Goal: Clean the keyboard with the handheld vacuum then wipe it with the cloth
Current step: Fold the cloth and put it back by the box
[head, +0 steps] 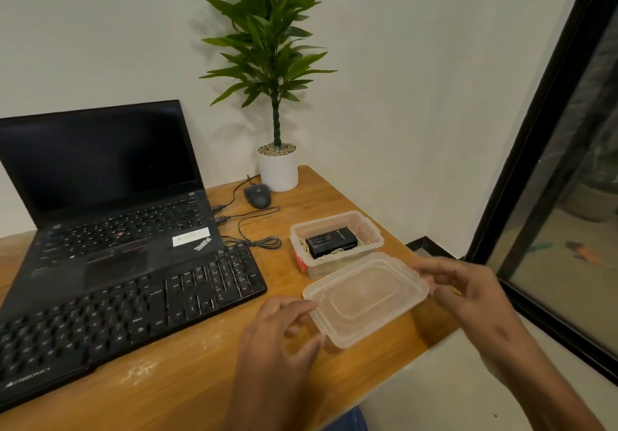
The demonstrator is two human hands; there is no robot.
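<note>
Far left: black laptop point(100, 196), lid up, screen dark, matte shell w/ a white sticker on the palm rest; its left side is cut off by the frame edge. Just in front, touching or overlapping the laptop's front lip, lies the black keyboard point(133, 310), flat, angled across the wooden table point(174, 387), w/ its left end out of frame. Key legends mostly too blurred to read. Table top is warm orange-brown w/ pale scuffs near the front edge.

Centre back: dark mouse point(257, 195) w/ thin black cables looping to the laptop's side, next to a white round pot holding a green leafy plant point(271, 46), pebbles on top.

Left hand point(284, 327) comes up from the bottom edge, fingers curled, thumb & fingertips pinching the near-left corner of the clear plastic lid point(364, 297). Lid is translucent, rectangular w/ rounded corners, held tilted above the table's right corner.

Behind the lid: matching clear plastic container point(336, 243), open, on the table. Inside sits a black boxy device point(332, 241), likely the handheld vacuum, though can't confirm; pale material under it, maybe the cloth, hard to tell. Red bit on the tub's near-left side, unclear.

Right hand point(468, 290) reaches in from lower right, fingers curled round the lid's far-right edge; motion-blurred. Black-framed glass panel point(568, 163) at far right.
</note>
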